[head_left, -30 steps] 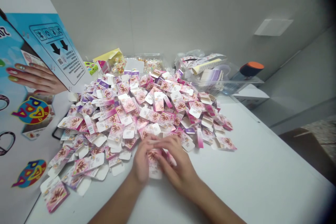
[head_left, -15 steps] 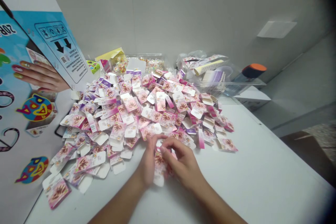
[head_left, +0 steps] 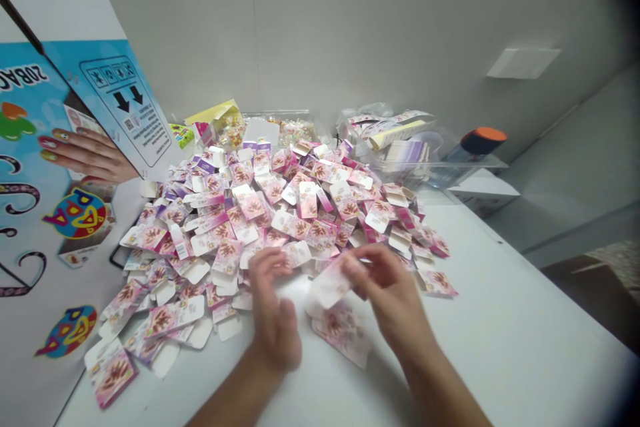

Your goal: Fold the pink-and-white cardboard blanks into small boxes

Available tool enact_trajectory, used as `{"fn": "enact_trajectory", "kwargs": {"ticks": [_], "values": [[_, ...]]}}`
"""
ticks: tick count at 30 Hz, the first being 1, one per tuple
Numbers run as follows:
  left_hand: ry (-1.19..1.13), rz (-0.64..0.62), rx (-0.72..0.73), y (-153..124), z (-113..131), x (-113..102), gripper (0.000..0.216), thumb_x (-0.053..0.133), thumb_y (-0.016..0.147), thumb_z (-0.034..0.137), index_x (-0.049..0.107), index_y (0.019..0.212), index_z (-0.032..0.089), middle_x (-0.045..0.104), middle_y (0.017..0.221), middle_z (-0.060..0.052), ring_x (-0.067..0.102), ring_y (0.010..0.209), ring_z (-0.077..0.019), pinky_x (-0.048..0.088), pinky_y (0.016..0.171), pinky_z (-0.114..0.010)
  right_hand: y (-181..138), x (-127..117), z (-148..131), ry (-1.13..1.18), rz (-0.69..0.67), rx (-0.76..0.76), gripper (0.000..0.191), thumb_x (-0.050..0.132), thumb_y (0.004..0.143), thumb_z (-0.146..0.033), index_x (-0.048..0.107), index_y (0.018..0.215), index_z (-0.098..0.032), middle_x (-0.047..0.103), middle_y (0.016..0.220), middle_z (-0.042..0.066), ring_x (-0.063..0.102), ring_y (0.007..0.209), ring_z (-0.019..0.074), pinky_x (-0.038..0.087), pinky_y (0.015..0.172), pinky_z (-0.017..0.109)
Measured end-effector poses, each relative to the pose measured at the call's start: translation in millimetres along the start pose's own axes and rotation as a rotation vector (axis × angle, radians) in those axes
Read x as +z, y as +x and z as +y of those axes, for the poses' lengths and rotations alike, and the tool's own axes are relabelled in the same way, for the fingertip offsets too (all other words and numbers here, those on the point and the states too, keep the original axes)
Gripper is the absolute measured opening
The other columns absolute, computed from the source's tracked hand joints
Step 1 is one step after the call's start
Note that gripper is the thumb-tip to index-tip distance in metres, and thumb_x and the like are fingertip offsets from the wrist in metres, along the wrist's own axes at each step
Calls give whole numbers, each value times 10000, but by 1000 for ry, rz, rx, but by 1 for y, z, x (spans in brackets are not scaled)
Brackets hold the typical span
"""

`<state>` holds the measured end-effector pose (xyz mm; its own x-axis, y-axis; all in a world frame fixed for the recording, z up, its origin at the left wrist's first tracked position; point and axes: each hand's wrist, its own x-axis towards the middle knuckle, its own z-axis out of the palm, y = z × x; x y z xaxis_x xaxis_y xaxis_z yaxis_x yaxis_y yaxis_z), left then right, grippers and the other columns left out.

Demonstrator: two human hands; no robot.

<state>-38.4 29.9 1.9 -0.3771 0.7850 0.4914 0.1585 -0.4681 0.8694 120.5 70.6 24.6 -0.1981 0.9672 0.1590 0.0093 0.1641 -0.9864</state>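
Note:
In the head view, my right hand point(head_left: 393, 297) pinches the upper edge of a small pink-and-white carton point(head_left: 330, 283), blurred by motion. Just below it lies another small carton point(head_left: 344, 335) with a picture of hands on its face; whether the two touch I cannot tell. My left hand point(head_left: 274, 313) is raised at the front of the pile, open, its fingers loosely bent and nothing in them. Past both hands spreads a big heap of the same pink, white and purple cartons point(head_left: 295, 227), many with their end flaps standing out.
To the left rises a large printed cardboard box point(head_left: 115, 147). Behind the heap stand clear trays, one with colourful beads point(head_left: 297, 131), another with printed cards point(head_left: 407, 150). A bottle with an orange cap point(head_left: 484, 137) leans at the right. White tabletop point(head_left: 500, 347) shows at right.
My hands have moved apart; before, they were together around a carton. My right hand has shifted right with a carton in it. My left hand has come free and opened.

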Motion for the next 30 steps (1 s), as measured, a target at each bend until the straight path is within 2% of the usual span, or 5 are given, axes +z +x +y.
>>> {"fn": "enact_trajectory", "kwargs": {"ticks": [5, 9, 12, 25, 30], "values": [[197, 119, 316, -3, -8, -3, 426, 418, 854, 514, 478, 1144, 208, 409, 1180, -129, 442, 1111, -297, 390, 940, -497, 12, -22, -1, 157, -19, -69, 479, 640, 854, -352, 464, 1298, -324, 420, 1457, 57, 403, 1343, 245, 424, 1036, 437], [225, -5, 310, -5, -8, -2, 414, 401, 870, 473, 452, 1161, 183, 379, 1192, -145, 406, 1138, -304, 341, 973, -507, 11, -31, -9, -182, -15, -139, 177, 585, 884, -361, 600, 1019, -248, 590, 1192, 77, 579, 1092, 231, 496, 863, 375], [230, -32, 320, -4, -5, -3, 389, 384, 878, 463, 457, 1142, 187, 397, 1164, -136, 421, 1116, -296, 353, 946, -482, 6, -32, -11, -630, -319, 44, 172, 598, 852, -371, 574, 802, -208, 605, 792, 27, 578, 736, 183, 461, 649, 313], [188, -333, 42, -4, 2, -6, 221, 344, 923, 275, 525, 823, 198, 514, 721, -30, 499, 679, -173, 368, 645, -312, -7, -9, -8, -1120, -531, 14, 128, 639, 756, -249, 549, 820, -186, 610, 892, 72, 556, 828, 234, 412, 709, 335], [483, -458, -73, 3, 4, -2, 246, 448, 905, 287, 457, 673, 206, 467, 598, 12, 438, 558, -136, 312, 567, -297, -11, 1, -7, -1186, -600, 83, 493, 801, 627, -380, 578, 1001, -148, 608, 1085, 158, 570, 978, 329, 437, 806, 425]]}}
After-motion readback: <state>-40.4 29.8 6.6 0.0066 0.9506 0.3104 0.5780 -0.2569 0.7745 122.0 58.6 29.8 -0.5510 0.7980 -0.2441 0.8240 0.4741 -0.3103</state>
